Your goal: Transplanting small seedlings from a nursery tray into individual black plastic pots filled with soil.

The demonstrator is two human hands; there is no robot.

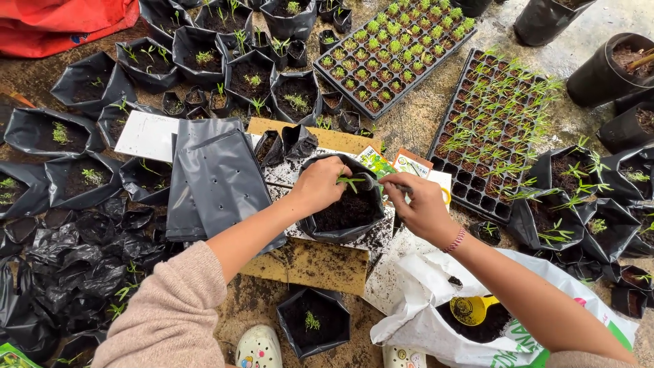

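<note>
Left hand [319, 182] curled over the near rim of a black grow bag [344, 204], fingers closed on its edge and holding it open; right hand [417, 203] pinched shut at the fingertips on a small green seedling [351, 181], which hangs just over the soil in the bag's mouth. Bag stands on a soil-strewn board [320, 262], between the two forearms. Seedling looks not yet firmed in, by my reading. Close to the feet: one filled bag with a sprout [313, 320], and a white soil sack [436, 320] holding a yellow scoop [471, 309]. Left of the hands, a stack of flat empty bags [214, 180], so plenty left to fill. Further out, planted bags [204, 58] in rows on the left and right. At the back, two black seedling trays [490, 123], one partly emptied, many cells green.
</note>
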